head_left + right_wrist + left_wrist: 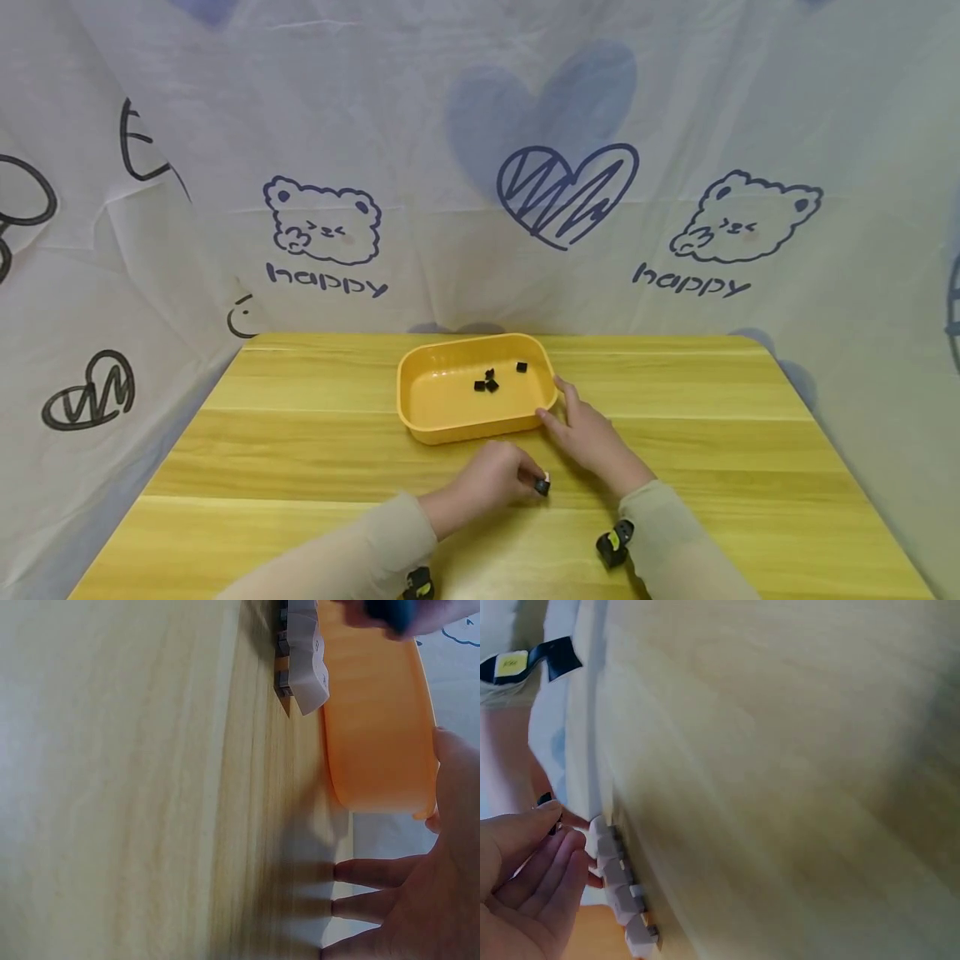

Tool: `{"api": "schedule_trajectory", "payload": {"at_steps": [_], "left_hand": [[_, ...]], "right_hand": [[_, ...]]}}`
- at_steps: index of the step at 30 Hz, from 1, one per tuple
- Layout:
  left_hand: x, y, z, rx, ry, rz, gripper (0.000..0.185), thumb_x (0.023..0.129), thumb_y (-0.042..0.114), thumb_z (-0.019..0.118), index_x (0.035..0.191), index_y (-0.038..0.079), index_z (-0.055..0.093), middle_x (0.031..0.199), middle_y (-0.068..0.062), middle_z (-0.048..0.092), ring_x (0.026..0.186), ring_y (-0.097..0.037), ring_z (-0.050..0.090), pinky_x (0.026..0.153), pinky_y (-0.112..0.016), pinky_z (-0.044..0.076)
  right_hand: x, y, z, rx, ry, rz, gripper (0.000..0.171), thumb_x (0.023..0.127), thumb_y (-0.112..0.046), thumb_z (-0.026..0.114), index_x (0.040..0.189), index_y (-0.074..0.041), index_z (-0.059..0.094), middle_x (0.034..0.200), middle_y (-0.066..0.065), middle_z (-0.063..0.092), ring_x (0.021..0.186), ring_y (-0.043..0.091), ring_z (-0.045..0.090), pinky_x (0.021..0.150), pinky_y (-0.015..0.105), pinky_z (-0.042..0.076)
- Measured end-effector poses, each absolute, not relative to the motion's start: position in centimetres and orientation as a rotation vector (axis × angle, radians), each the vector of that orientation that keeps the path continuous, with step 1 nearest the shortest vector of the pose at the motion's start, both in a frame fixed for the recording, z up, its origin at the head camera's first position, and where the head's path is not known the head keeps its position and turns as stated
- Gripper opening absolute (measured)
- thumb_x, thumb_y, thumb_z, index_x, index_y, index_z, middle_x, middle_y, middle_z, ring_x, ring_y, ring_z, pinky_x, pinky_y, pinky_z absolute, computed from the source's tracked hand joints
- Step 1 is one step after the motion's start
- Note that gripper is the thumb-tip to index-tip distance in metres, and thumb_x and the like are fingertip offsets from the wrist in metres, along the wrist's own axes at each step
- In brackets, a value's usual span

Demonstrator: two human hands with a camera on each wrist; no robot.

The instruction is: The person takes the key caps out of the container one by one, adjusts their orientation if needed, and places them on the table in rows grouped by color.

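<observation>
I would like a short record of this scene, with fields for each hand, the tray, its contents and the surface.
left hand: pinches a small black piece just above the table
right hand: fingers straight, resting against the tray's near right corner
tray: yellow, rectangular, rounded corners, on the table
tray contents: four small black pieces
surface: wooden table
backdrop: white cloth printed with bears and hearts

Small black piece (542, 487) pinched just before yellow tray (427, 417).
</observation>
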State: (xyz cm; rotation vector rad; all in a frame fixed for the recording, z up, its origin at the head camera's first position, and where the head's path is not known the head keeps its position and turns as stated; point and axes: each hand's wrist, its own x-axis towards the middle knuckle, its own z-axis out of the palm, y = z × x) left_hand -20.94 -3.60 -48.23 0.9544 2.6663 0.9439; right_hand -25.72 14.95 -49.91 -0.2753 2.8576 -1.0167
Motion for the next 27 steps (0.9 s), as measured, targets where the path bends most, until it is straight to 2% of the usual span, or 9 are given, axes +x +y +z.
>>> {"api": "schedule_trajectory", "payload": {"at_steps": [7, 12, 19, 27], "left_hand": [[-20.7, -3.0, -48.9, 1.035, 2.83, 0.614, 0.014, 0.075, 0.022, 0.085, 0.087, 0.021, 0.079, 0.081, 0.015, 0.07, 0.072, 0.005, 0.059, 0.069, -0.014, 0.048], [-20.6, -2.7, -49.3, 1.031, 2.889, 0.466, 0.019, 0.071, 0.028, 0.087, 0.088, 0.028, 0.079, 0.084, 0.018, 0.068, 0.075, 0.003, 0.059, 0.065, -0.019, 0.048], [-20.6, -2.5, -49.8, 1.014, 2.909, 0.397, 0.021, 0.068, 0.03, 0.089, 0.086, 0.03, 0.078, 0.086, 0.02, 0.07, 0.078, 0.002, 0.061, 0.061, -0.02, 0.048], [-20.5, -2.6, -49.8, 0.988, 2.901, 0.386, 0.02, 0.069, 0.031, 0.088, 0.086, 0.029, 0.077, 0.085, 0.019, 0.07, 0.076, 0.003, 0.06, 0.059, -0.019, 0.046]], "right_hand": [[-25.7, 15.1, -50.1, -0.291, 2.872, -1.012, 0.075, 0.099, -0.054, 0.045, 0.155, -0.013, 0.017, 0.138, 0.028, 0.048, 0.125, 0.044, 0.047, 0.102, 0.059, 0.035], [-25.8, 15.2, -50.2, -0.3, 2.881, -1.014, 0.074, 0.099, -0.054, 0.044, 0.155, -0.013, 0.017, 0.138, 0.029, 0.048, 0.125, 0.044, 0.047, 0.102, 0.06, 0.034], [-25.7, 15.1, -50.0, -0.287, 2.87, -1.019, 0.075, 0.099, -0.054, 0.044, 0.155, -0.013, 0.016, 0.139, 0.028, 0.047, 0.126, 0.045, 0.046, 0.103, 0.062, 0.032], [-25.6, 15.0, -50.0, -0.28, 2.858, -1.038, 0.073, 0.1, -0.05, 0.047, 0.155, -0.014, 0.017, 0.141, 0.028, 0.046, 0.127, 0.044, 0.045, 0.103, 0.059, 0.034]]}}
